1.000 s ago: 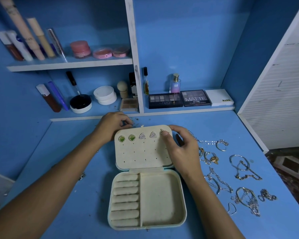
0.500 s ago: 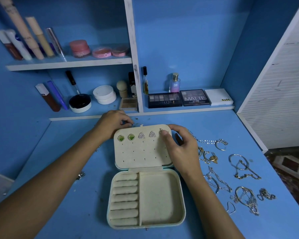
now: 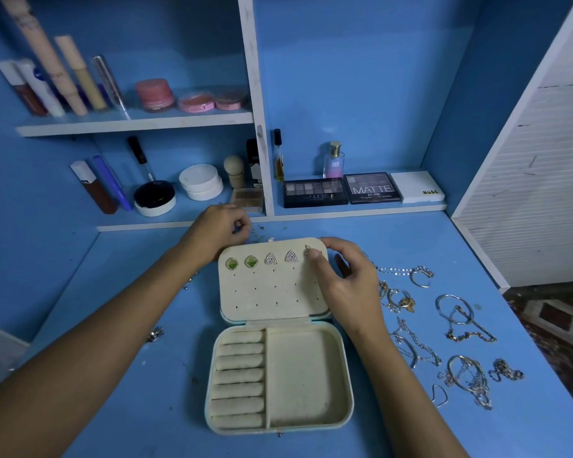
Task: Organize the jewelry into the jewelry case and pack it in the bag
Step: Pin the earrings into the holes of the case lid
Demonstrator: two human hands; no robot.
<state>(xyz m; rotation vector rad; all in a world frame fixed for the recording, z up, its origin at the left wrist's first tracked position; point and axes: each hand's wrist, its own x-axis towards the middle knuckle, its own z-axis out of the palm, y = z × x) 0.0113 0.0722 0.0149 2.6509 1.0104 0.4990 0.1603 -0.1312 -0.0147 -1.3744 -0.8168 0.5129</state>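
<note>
Cream jewelry case (image 3: 306,375) lies open; four earrings (image 3: 261,261) pinned along its lid; chains and bangles (image 3: 450,328) lie to its right.

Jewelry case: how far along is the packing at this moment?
Done: four earrings sit in the top row of the jewelry case lid. In hand: the right hand pinches a fifth earring at that row, while the left hand is behind the lid. Left: the loose chains and rings lie on the desk, ring rolls are bare, no bag visible.
</note>
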